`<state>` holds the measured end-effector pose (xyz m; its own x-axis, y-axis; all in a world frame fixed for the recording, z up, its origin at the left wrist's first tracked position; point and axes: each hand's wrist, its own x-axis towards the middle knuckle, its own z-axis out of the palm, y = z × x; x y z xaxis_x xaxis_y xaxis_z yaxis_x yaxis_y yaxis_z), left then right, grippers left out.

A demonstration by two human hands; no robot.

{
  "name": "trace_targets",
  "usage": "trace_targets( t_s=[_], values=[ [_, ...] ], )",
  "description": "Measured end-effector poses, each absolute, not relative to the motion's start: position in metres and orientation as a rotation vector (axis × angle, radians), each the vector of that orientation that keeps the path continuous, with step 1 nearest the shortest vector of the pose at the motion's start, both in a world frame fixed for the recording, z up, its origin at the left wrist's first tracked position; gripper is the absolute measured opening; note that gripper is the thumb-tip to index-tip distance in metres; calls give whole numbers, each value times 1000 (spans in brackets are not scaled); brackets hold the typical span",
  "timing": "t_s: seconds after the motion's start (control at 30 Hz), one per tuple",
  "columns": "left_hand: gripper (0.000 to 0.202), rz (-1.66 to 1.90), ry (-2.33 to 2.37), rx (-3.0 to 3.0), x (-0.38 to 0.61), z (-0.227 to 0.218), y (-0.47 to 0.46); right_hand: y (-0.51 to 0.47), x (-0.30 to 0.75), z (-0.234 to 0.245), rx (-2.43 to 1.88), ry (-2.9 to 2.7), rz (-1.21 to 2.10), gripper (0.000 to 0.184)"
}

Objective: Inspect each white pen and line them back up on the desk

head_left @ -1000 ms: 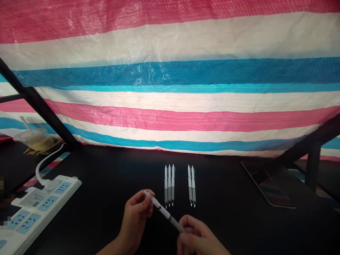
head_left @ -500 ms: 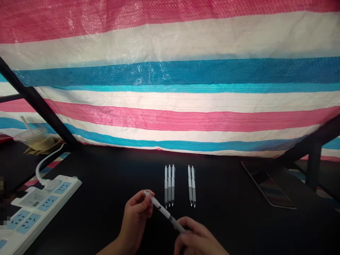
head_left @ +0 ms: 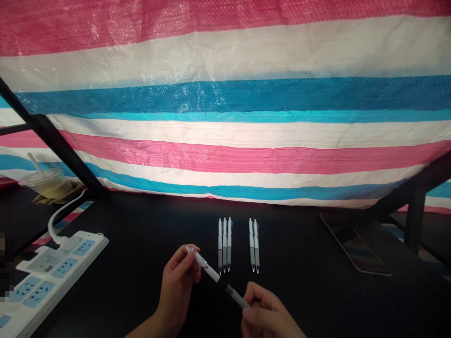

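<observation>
Across the back, striped tarp in red, white and blue, filling most of the view, with bars of a black frame slanting in front at left and right. Below, black bench, glossy, carrying the rest. At far left on the bench, white strip with blue sockets, lying at a slant, one white plug seated near its far end and the cable curving up and back. At far right, dark phone flat on the bench, screen up, mirroring the stripes. Back left, beyond the frame, clear cup holding a pale yellowish drink, straw leaning out of the top.

Near the lower edge, left hand raised off the bench, wrist low, palm turned right. Grip closed between thumb and fingertips on the white half of a pen, clip end up and to the left. Right hand lower and further right, back toward the camera, grip closed with thumb and forefinger on the grey half. Both halves on one slanted line above the bench, a short dark gap between them; impossible to tell whether anything thin joins them.

Just beyond the hands, three pens side by side, touching, tips toward the person. Just right of those, across a narrow gap, two pens laid the same way.
</observation>
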<state>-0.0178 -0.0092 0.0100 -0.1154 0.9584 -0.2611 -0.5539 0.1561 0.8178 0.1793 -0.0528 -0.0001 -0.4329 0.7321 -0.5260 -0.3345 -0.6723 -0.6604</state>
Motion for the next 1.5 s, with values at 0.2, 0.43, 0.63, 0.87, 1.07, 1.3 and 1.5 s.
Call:
trace_targets(
  t_s=[0.2,0.43,0.63,0.87,1.07,1.3,1.5],
  values=[
    [16,1471,1036,534,-21,13,-5,-53,179,-7,-1064,-509,2153,25],
    [16,1497,1030,504,-21,15,-4,-53,180,-17,-997,-456,2140,24],
    [15,1521,1013,459,-20,15,-4,-53,181,-24,-993,-444,2124,24],
    [16,1531,1008,438,-21,15,-5,-52,181,-19,-1025,-464,2121,21],
    [14,1414,967,467,-16,15,-7,-52,176,-15,-1097,-478,2102,29],
    [17,1184,986,747,-7,8,-22,-52,175,-15,-1210,-779,2026,47],
    [18,1156,975,822,-7,6,-23,-51,176,-8,-1256,-900,1984,56]
  ],
)
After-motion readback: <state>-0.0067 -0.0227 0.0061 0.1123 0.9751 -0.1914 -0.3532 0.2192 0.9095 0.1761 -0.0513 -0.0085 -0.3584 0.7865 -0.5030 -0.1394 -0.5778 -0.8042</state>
